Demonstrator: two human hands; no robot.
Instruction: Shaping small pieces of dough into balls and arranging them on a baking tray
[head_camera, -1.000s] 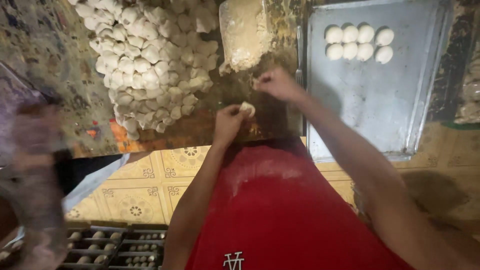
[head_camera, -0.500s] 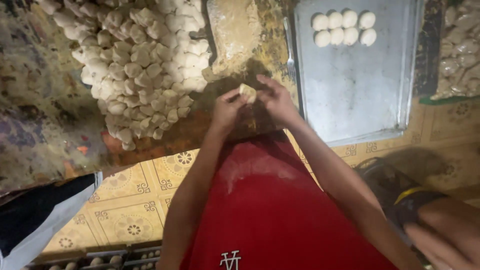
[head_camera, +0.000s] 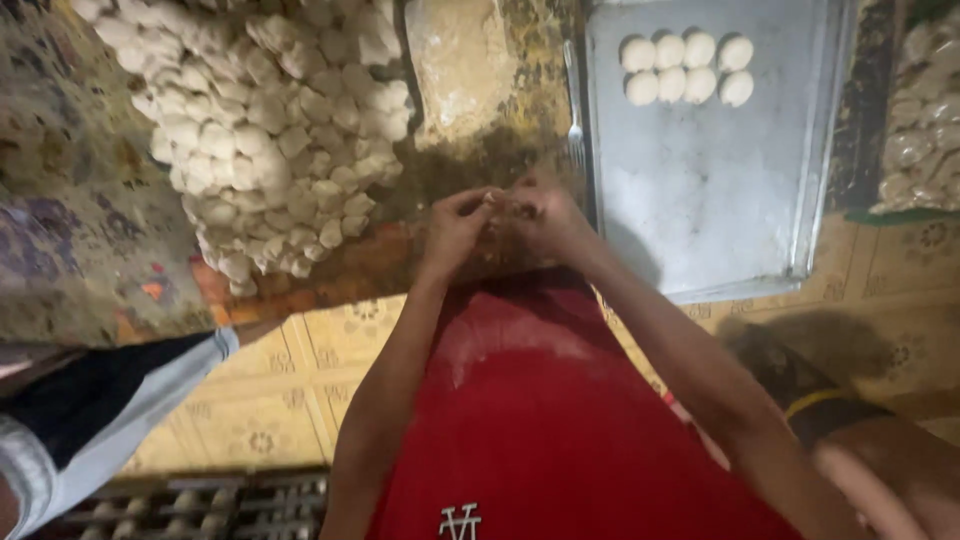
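Item: my left hand (head_camera: 455, 222), centre of the frame, fingers curled inward against the right. Item: my right hand (head_camera: 540, 215), just beside it and touching it, fingers curled the same way. Grip: both hands are pressed together around something small; I judge it to be a piece of dough, but the fingers hide it and I cannot tell for certain what is clamped between them.

Item: heap of rough dough pieces (head_camera: 265, 130), upper left of the frame, lying on the worn, floured counter (head_camera: 470, 160). Near my left hand, not touching.

Item: metal tray (head_camera: 700, 210), upper right, its near edge just beside my right hand. Seven smooth dough balls (head_camera: 685, 68) sit in two rows at its far end; the rest of the tray is dusted with flour.

Item: fork (head_camera: 574, 120), lying along the tray's left edge.

Item: second container of pale lumps (head_camera: 915, 130), far right edge, partly cut off.

Item: red apron (head_camera: 540, 410), lower centre, flour-smudged.

Handling note: as I judge it, rounding goes best with palms cupped, pressure light and even, seams tucked under, hands kept low over the counter beside the tray.
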